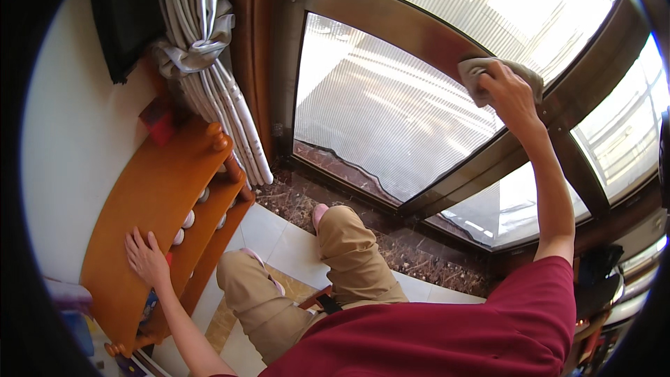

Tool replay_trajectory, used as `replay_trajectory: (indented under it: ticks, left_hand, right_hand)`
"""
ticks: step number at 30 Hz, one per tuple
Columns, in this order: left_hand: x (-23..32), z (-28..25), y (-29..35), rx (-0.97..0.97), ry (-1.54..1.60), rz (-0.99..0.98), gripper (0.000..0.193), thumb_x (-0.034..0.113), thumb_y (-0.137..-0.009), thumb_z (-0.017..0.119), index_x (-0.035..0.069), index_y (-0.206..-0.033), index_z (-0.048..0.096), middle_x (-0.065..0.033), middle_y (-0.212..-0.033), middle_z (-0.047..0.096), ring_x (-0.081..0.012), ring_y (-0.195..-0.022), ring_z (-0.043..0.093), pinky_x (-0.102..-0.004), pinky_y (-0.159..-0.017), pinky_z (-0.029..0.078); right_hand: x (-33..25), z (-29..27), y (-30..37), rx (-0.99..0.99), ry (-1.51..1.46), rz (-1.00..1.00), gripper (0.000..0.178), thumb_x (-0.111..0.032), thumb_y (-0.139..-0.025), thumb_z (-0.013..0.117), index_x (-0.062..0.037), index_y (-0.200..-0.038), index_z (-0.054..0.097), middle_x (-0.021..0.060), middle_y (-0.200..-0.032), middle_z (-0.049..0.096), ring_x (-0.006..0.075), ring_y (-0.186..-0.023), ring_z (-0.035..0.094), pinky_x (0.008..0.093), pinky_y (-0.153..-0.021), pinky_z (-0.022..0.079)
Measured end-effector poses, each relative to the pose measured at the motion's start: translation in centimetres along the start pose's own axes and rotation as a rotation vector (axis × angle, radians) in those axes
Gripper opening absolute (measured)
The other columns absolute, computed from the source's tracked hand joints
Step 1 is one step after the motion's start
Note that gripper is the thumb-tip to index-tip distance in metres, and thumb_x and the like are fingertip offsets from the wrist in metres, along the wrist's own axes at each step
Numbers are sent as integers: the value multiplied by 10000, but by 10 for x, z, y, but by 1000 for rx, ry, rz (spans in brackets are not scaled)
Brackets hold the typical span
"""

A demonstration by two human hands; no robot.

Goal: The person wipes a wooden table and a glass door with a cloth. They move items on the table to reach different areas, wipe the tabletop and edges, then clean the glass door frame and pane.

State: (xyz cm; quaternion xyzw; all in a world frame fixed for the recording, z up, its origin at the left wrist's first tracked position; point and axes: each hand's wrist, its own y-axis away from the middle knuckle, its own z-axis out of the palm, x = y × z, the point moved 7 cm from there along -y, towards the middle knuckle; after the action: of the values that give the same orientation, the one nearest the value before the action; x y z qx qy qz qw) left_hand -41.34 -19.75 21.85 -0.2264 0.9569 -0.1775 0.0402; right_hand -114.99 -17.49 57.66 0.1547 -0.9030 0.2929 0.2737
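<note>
My right hand is raised at the upper right, its fingers closed on a greyish-beige cloth. The cloth is bunched up and lies against the metal crossbar of a glazed door. Below that bar is a ribbed-looking glass pane. At the lower left my left hand rests flat, fingers spread, on the top of an orange-brown wooden shoe rack. Several shoes show on its lower shelves, partly hidden under the top board.
A silvery curtain, tied in a knot, hangs beside the door frame. A small red object sits at the rack's far end. A dark marble sill runs under the door, with pale floor tiles before it. My bent legs are in the middle.
</note>
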Motion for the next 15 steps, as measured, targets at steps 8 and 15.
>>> replay_trajectory:
  ticks: [8, 15]
  left_hand:
    - [-3, 6, -6, -26, -15, -17, 557, 487, -1117, 418, 148, -1555, 480, -113, -1622, 445, -312, -1501, 400, -481, -1214, 339]
    - [-5, -2, -2, 19, 6, -19, 532, 462, -1112, 463, 139, -1529, 529, -111, -1606, 470, -314, -1488, 425, -479, -1211, 363]
  right_hand:
    - [6, 22, -112, 281, -266, 284, 382, -16, -841, 659, -153, -1194, 614, 122, -1144, 562, 395, -977, 667, 512, -809, 544]
    - [-60, -19, -333, 750, -440, 123, 299, -4, -865, 612, -78, -1153, 642, 231, -1180, 560, 471, -1001, 640, 520, -828, 551]
